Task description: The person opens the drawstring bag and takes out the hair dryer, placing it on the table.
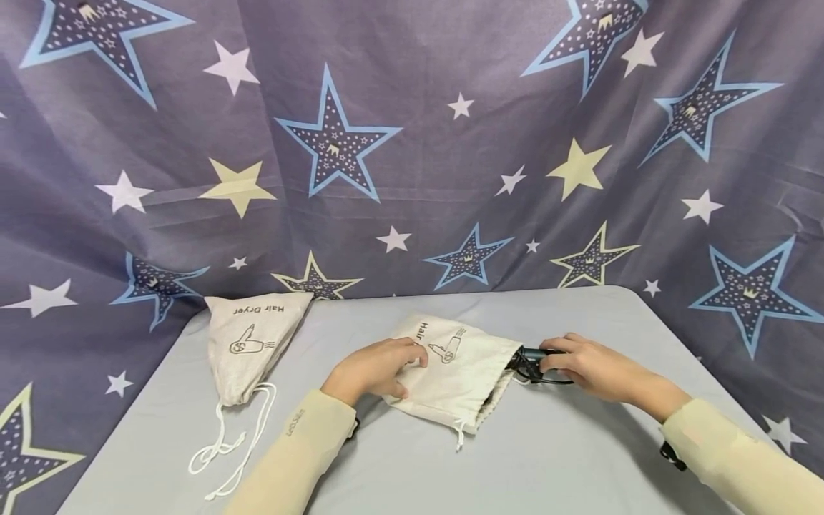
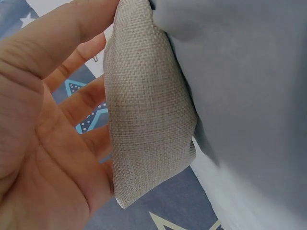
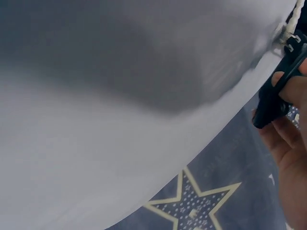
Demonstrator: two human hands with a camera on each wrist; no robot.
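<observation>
A cream cloth drawstring bag (image 1: 460,375) printed with a hair dryer picture lies on the table, its mouth facing right. My left hand (image 1: 380,366) holds its closed left end; in the left wrist view the woven cloth (image 2: 146,110) runs between thumb and fingers. At the mouth, my right hand (image 1: 592,366) grips a dark hair dryer (image 1: 533,353) by the end that sticks out, with black cord bunched beside it. The rest of the dryer is hidden inside the bag. The right wrist view shows the dark handle (image 3: 271,103) between thumb and fingers.
On the left of the grey-covered table (image 1: 553,458) lies a second, filled bag (image 1: 257,343) marked Hair Dryer, its white drawstrings (image 1: 241,458) trailing toward the front. A star-patterned curtain (image 1: 412,143) hangs behind the table's back edge.
</observation>
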